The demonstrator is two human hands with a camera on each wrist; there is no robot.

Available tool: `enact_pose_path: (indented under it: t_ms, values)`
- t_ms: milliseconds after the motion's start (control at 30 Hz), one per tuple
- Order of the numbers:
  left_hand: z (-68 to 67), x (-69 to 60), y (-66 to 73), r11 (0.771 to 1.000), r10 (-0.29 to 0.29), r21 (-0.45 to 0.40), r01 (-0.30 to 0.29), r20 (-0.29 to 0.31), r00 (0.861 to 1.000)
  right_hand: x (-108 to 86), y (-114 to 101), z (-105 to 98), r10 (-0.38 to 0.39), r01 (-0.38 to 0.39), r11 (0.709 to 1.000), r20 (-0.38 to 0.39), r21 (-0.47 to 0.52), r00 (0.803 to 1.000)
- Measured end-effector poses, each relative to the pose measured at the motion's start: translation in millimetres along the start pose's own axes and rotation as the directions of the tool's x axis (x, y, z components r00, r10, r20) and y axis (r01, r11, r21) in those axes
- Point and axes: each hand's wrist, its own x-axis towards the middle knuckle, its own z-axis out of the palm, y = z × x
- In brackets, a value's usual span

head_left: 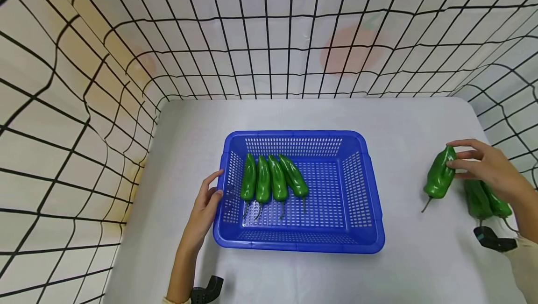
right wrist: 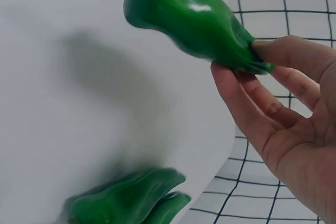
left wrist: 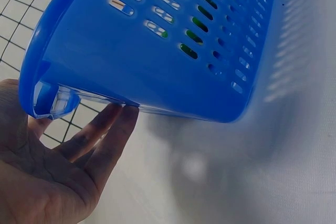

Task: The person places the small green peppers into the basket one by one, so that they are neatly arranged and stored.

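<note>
A blue plastic basket [head_left: 297,246] with slotted walls sits on the white table, and several green peppers [head_left: 263,180] lie side by side in its left part, stems toward the near side. At its left edge, my left hand [head_left: 202,210] holds the rim; in the left wrist view, fingertips [left wrist: 128,114] touch the outer wall under the rim. Off to the right, my right hand [head_left: 489,166] pinches a green pepper [head_left: 439,175] by its narrow tip, stem pointing away from the hand. The right wrist view shows this pepper raised above the table, its shadow below.
Two more green peppers [head_left: 479,201] lie on the white table [head_left: 302,276] below my right hand, partly hidden by it. Black wire mesh [head_left: 277,38] stands along the back and both sides. Table surface lies between the basket and the peppers at right.
</note>
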Motion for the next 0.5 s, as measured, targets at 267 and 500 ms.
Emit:
enact_pose_path:
  t_ms: [267,500]
  values:
    - [-0.4,0.2,-0.5,1.000,-0.009,0.014,0.009,-0.006,1.000,4.0,-26.0,-2.2,-0.047,0.047,0.999,0.011,0.001,0.999]
    - [-0.5,0.1,-1.2,1.000,-0.009,0.012,0.009,-0.008,1.000,6.8,-50.0,-3.7,-0.076,0.076,0.997,0.017,0.016,0.997]
